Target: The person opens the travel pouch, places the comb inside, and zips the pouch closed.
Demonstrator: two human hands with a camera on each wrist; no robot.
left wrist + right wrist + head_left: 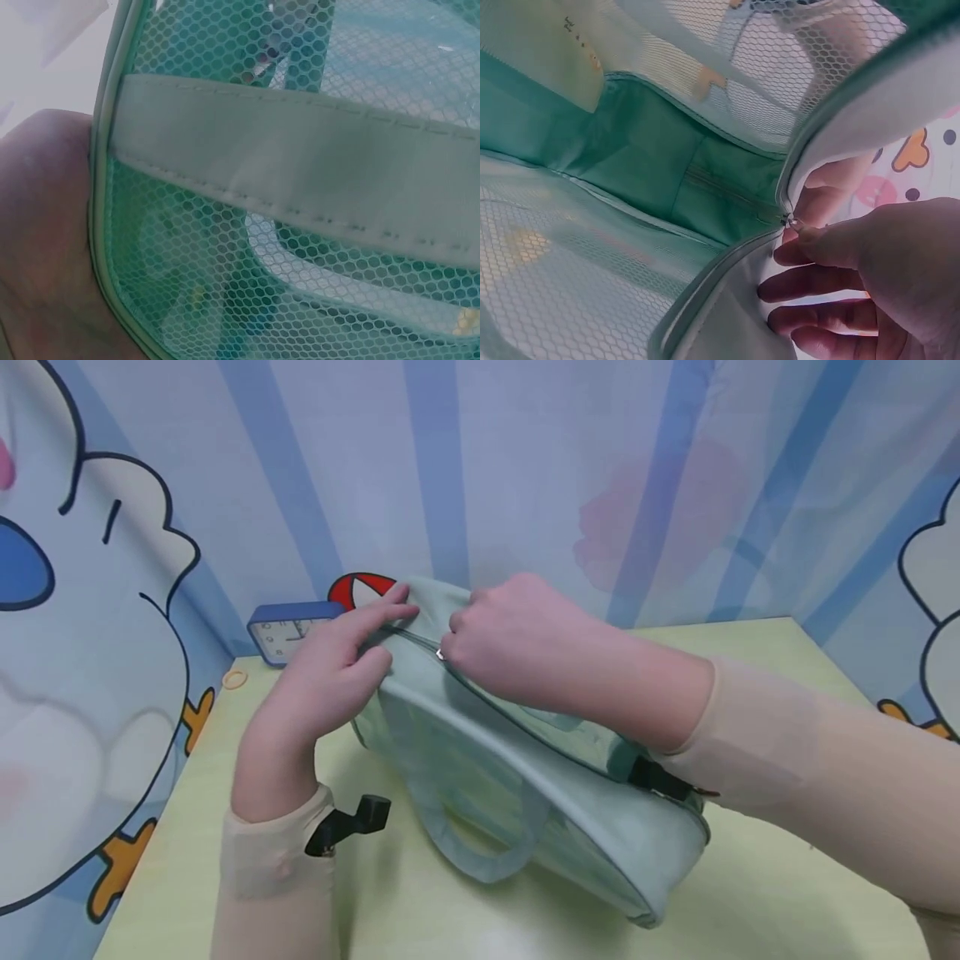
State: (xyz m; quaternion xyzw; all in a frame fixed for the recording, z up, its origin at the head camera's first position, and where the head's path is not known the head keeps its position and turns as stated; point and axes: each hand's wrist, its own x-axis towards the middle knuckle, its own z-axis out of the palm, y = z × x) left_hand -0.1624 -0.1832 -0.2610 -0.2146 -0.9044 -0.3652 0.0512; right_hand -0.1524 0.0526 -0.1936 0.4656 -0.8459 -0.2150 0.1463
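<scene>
A pale green mesh-sided bag (517, 735) lies slanted across the table, its top zip partly open. My right hand (517, 639) pinches the zip pull (792, 223) between thumb and forefinger, near the bag's far-left end. Just beyond it, my left hand (330, 664) holds that end, thumb on the near side and fingers across the top. In the left wrist view, the left hand (49, 225) lies against the piped edge of the mesh. Through the opening, the right wrist view shows the green lining (641, 142) and a pale flat piece with small print (555, 56). A carrying handle (487, 864) hangs on the near side.
A blue clock (281, 631) stands at the back left of the pale yellow table (750, 647). Beside it lies a small orange ring (235, 679). Something red and white (360, 587) shows behind the bag. Printed cloth (517, 468) closes off the back.
</scene>
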